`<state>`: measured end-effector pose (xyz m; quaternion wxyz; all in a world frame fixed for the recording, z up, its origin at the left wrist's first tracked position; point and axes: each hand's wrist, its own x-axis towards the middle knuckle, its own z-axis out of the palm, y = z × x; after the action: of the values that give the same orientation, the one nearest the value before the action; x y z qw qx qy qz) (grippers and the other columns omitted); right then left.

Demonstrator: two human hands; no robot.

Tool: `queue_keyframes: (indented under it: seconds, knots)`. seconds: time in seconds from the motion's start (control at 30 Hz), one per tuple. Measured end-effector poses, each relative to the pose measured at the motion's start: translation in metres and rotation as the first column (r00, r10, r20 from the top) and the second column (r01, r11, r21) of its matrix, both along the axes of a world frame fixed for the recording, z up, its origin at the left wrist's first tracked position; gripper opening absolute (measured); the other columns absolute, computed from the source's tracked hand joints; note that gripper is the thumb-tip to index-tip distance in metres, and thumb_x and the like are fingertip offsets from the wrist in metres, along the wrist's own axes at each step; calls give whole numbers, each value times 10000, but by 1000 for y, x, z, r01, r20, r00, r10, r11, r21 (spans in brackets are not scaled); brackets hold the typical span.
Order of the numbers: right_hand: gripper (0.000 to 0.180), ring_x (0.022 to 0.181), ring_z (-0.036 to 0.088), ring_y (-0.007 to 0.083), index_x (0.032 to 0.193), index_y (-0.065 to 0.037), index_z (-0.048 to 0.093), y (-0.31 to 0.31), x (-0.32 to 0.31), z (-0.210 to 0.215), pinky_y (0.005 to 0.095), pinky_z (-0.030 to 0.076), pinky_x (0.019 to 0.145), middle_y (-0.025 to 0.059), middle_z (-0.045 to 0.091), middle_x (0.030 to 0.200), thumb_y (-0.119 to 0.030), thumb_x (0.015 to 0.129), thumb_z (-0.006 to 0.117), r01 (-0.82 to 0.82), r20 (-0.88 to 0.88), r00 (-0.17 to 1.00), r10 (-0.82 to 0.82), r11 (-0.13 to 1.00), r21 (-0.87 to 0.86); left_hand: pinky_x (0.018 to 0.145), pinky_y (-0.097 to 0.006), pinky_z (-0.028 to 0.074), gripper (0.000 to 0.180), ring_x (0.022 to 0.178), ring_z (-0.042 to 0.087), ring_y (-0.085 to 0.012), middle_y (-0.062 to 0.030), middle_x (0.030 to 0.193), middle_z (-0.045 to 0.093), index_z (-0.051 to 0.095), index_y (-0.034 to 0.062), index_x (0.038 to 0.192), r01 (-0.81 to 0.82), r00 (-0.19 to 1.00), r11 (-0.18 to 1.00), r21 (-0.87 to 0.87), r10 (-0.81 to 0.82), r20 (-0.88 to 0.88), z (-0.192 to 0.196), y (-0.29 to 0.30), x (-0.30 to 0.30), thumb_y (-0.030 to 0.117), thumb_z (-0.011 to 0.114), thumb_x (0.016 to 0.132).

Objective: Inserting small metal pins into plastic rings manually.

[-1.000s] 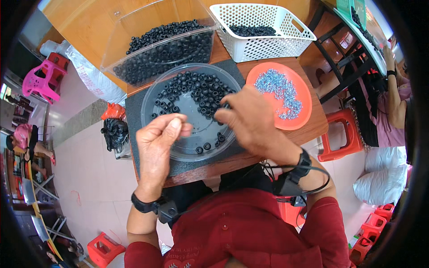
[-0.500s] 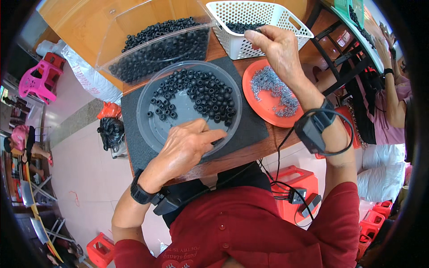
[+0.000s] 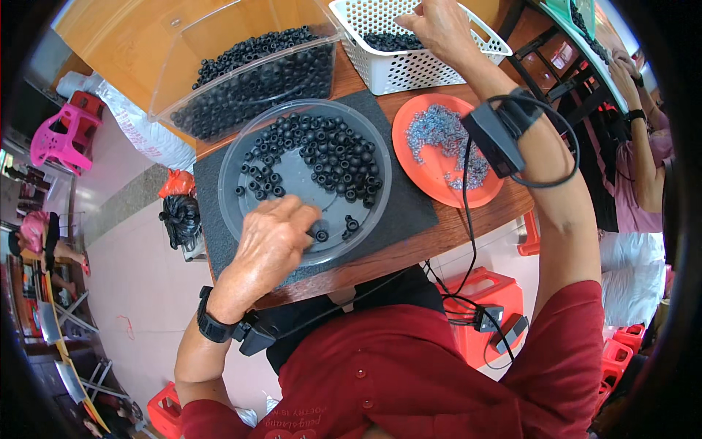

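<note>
My left hand is inside the round clear tub, palm down with its fingers curled together. Its fingertips are beside a small black bead-like piece; what they hold, if anything, is hidden. More hollow black pieces spread over the tub's back and right side. High up, my right hand hangs over the white perforated basket, thumb apart from the forefinger and nothing visible between them. Black pieces lie in that basket. Beneath my right forearm, an orange plate holds small silvery parts.
A large clear bin of black pieces stands at the back left. Under the tub is a dark mat on the wooden table. Cables run from my wrist devices past a red stool. Another person's hands are at the right.
My right hand has moved up and away over the basket, its thumb and finger now apart. My left hand has shifted left with its fingers curled, uncovering pieces at the tub's front.
</note>
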<state>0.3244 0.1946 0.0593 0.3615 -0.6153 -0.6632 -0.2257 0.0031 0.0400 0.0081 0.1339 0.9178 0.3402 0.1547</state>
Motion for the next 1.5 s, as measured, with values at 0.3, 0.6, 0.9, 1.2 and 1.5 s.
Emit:
queue_keyframes:
  seconds: [0.3,0.6,0.9,1.2,1.5]
  knots:
    - [178,731,606,268,923,-14,652,-90,-52,-11,351,483,666,126,636,774,-107,772,658,-413,-83,909,409,909,-49,630,-365,445,188,732,576,-290,-112,787,571,612,18,841,67,997,994,-81,-70,-30,-13,1,6,54,688,674]
    - [222,730,544,296,873,-26,612,-185,-110,-42,370,441,636,97,586,773,-15,664,688,-747,-445,614,652,661,-63,646,-232,485,187,711,597,-132,-88,918,653,654,-40,970,262,643,484,-835,557,525,10,-18,-4,109,640,857]
    - [224,707,535,253,904,-32,637,-191,-132,-52,336,434,611,88,611,841,-28,689,701,-688,-421,644,638,724,45,630,-249,491,216,679,600,-142,-115,933,660,640,-65,1013,361,374,492,-792,701,607,1,-37,13,86,633,859]
    - [115,713,514,226,768,-52,635,-196,-134,-62,306,442,617,32,584,814,-10,662,639,-633,-383,693,611,770,81,580,-248,510,181,624,616,-154,-126,800,662,630,-75,942,248,396,567,-786,681,616,-3,-38,21,67,660,834]
    - [108,787,565,250,818,-38,644,-189,-81,-70,352,442,704,57,616,819,-4,715,643,-583,-394,760,518,810,-58,564,-252,520,172,620,627,-164,-117,776,655,638,-63,907,291,426,496,-818,699,575,-7,-31,17,64,688,802]
